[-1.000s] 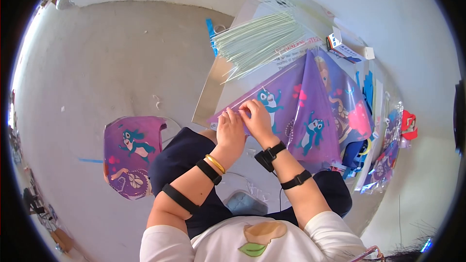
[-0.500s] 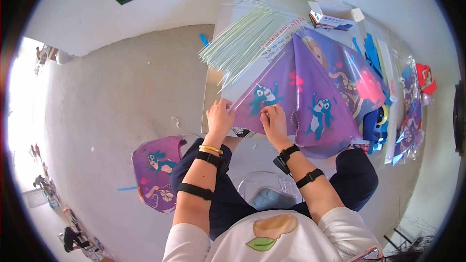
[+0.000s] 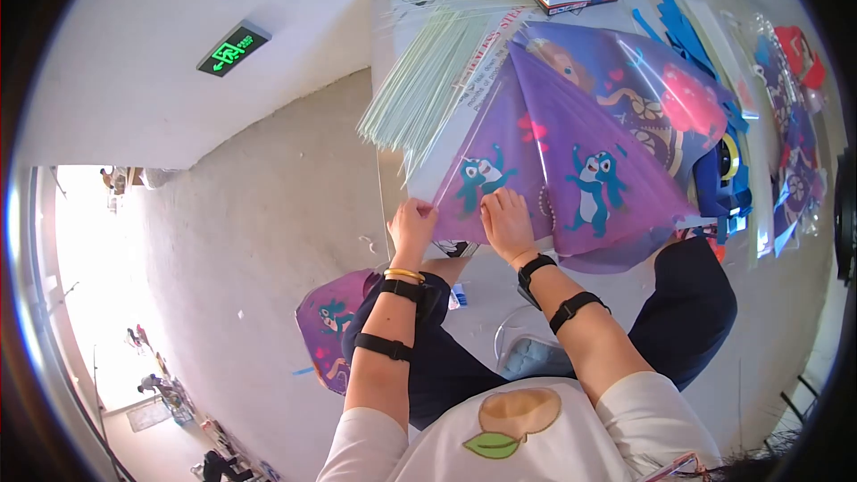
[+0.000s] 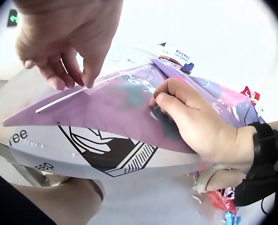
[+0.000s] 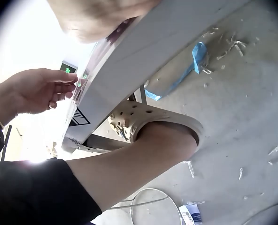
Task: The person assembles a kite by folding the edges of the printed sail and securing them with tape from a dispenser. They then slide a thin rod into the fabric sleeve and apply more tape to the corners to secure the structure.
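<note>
Both left fingers (image 4: 58,82), right fingers (image 4: 174,89) bent | purple sheet (image 4: 99,107) under right, edge by left | grip: can't tell

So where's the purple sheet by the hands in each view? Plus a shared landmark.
Head: purple sheet right of centre.
Left wrist: across the middle, below the left hand.
Right wrist: apparently just a thin strip at the white tabletop's edge, near the top, beside the right hand.
Landmark: green exit sign, upper left in head, top-left corner in left wrist, left of centre in right wrist.
</note>
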The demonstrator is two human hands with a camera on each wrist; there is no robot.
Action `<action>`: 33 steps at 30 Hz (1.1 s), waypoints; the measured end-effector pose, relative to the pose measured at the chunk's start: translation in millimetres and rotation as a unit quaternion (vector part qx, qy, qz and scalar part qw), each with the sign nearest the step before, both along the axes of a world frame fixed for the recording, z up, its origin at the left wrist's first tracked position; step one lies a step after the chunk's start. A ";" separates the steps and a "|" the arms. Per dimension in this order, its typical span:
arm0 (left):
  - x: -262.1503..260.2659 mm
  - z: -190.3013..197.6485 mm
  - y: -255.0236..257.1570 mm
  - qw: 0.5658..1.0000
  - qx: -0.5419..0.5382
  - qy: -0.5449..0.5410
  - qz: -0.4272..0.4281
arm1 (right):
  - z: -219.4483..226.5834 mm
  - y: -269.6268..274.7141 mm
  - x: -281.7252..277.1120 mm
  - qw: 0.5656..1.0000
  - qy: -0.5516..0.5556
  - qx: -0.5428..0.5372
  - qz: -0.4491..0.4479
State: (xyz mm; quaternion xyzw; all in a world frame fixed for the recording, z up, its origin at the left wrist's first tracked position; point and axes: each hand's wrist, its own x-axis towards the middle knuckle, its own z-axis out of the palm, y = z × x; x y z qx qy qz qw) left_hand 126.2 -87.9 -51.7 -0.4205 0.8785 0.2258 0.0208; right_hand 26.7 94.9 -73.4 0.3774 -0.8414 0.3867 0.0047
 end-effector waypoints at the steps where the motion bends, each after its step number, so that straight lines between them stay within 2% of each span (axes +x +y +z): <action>1: -1.5 0.6 0.0 1.000 -0.004 -0.004 -0.006 | 0.2 1.0 -0.3 1.000 -0.001 0.000 0.005; 4: -5.6 2.2 2.4 1.000 -0.011 -0.007 -0.013 | 1.1 3.4 -0.7 1.000 -0.005 0.000 0.007; 6: -6.7 2.9 6.6 1.000 0.012 0.005 0.017 | 1.3 3.8 -0.6 1.000 -0.007 0.000 0.007; 15: -15.0 18.7 18.0 0.999 -0.033 -0.037 -0.008 | -0.6 7.1 -1.6 1.000 -0.005 -0.013 0.002; 22: -13.6 28.7 1.6 0.996 -0.030 -0.070 -0.042 | 0.1 8.8 -2.0 1.000 0.007 -0.018 -0.001; 25: -3.0 38.1 -10.3 0.995 -0.021 -0.051 -0.079 | -0.8 7.8 -2.0 1.000 0.006 -0.026 0.005; 27: 6.8 45.8 -25.7 0.990 0.054 -0.027 -0.124 | 0.8 8.1 -2.2 1.000 0.008 -0.028 0.010; 28: 10.4 51.8 -35.7 0.991 0.056 -0.021 -0.120 | 3.0 8.1 -2.5 1.000 0.003 -0.026 0.011; 30: 17.0 65.4 -51.9 0.971 0.119 -0.047 -0.202 | 5.7 7.3 -2.6 1.000 0.004 -0.020 0.019; 31: 21.4 71.5 -52.5 0.972 0.122 -0.039 -0.196 | 5.8 6.6 -1.3 0.999 -0.012 -0.038 0.019; 33: 30.5 80.0 -50.6 0.932 0.005 -0.007 -0.363 | 5.4 5.4 -1.9 0.998 -0.022 -0.050 0.025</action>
